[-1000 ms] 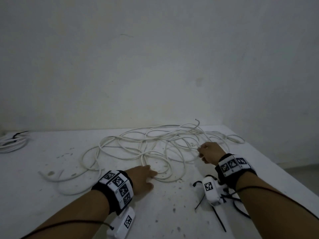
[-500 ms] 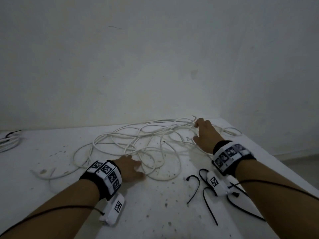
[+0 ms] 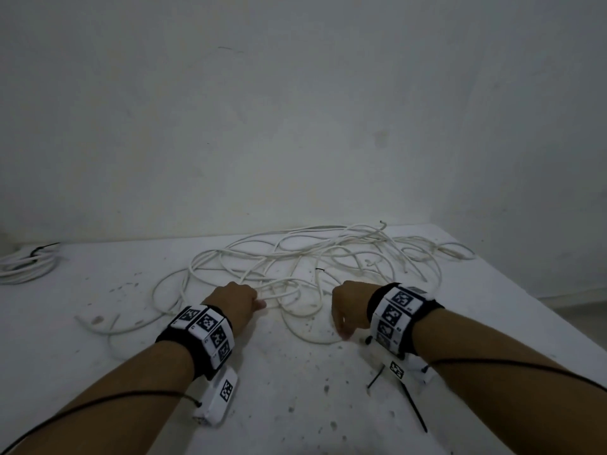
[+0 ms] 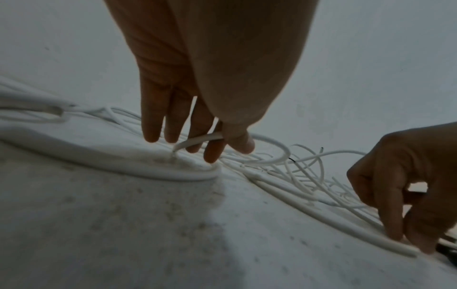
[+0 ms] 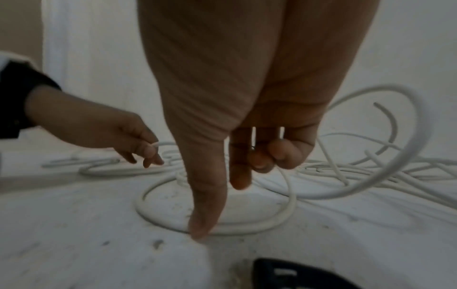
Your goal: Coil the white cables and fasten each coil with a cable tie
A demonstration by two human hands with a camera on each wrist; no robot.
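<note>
A loose tangle of white cables (image 3: 328, 257) sprawls over the white table (image 3: 289, 405). My left hand (image 3: 243, 300) sits at its near left edge. In the left wrist view this hand (image 4: 222, 144) pinches a cable end (image 4: 195, 140) between thumb and forefinger. My right hand (image 3: 345, 316) is at the near right edge of the tangle, fingers curled. In the right wrist view its thumb (image 5: 202, 224) points down onto a cable loop (image 5: 247, 228) lying on the table. The left wrist view shows my right hand (image 4: 408, 240) pinching that cable against the table.
A coiled white cable (image 3: 23, 267) with a black tie lies at the far left. Loose black cable ties (image 3: 414, 408) lie by my right wrist. The table's right edge runs close past my right arm. A bare wall stands behind.
My right hand drew back from the far side of the tangle to its near edge. My left hand stayed at the near left edge and now pinches a cable end.
</note>
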